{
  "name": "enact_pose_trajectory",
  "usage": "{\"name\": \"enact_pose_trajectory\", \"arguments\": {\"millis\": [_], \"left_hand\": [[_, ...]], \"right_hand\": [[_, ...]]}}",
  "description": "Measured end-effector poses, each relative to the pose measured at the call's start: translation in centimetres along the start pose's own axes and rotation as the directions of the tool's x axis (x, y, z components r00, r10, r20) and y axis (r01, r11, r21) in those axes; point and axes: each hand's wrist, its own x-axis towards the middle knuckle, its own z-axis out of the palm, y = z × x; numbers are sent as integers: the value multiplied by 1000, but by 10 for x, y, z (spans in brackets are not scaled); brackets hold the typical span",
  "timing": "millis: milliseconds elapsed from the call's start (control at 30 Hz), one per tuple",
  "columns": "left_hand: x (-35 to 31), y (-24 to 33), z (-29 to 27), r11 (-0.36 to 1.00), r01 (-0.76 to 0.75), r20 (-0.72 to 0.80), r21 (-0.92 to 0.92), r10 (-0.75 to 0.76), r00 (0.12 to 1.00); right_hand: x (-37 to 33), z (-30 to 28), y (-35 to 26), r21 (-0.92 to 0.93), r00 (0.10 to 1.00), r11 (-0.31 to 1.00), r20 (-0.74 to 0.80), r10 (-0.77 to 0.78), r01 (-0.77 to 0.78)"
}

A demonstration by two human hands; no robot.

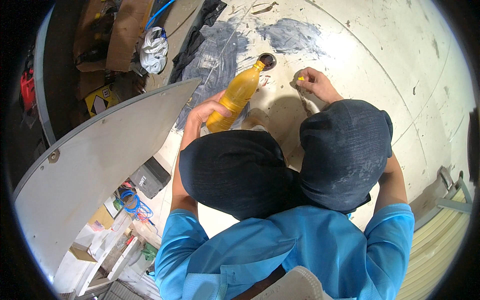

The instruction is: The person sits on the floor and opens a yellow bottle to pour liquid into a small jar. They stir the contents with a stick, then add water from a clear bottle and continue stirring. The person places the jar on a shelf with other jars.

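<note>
My left hand is wrapped round a plastic bottle filled with something yellow. The bottle leans to the right, and its uncapped mouth is at the near left edge of a small round dark dish on the floor. I cannot tell whether anything is flowing out. To the right of the dish, my right hand pinches a small yellow bottle cap between its fingertips. Both forearms reach out past my bent knees, which are covered in dark cloth.
Grey smears mark the pale floor around the dish. On the left stands a large curved light panel, with a black case and blue hose behind it. Cardboard boxes and a white bag lie far left.
</note>
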Motion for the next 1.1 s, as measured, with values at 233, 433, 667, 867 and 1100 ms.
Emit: {"name": "enact_pose_trajectory", "arguments": {"millis": [233, 433, 667, 867, 1100], "left_hand": [[-1, 2, -1, 1000, 8, 2, -10, -8, 1000], [0, -1, -4, 1000, 12, -10, -4, -12, 1000], [2, -3, -7, 1000, -10, -4, 8, 10, 1000], [1, -1, -6, 1000, -2, -12, 5, 2, 1000], [-1, 0, -3, 999, -17, 6, -43, 17, 1000]], "right_hand": [[0, 1, 4, 31, 1000, 999, -6, -22, 22], [1, 2, 6, 16, 1000, 1000, -3, -11, 11], [1, 2, 4, 17, 999, 999, 11, 34, -34], [3, 2, 0, 35, 1000, 999, -3, -28, 28], [7, 4, -2, 31, 999, 998, 0, -49, 49]]}}
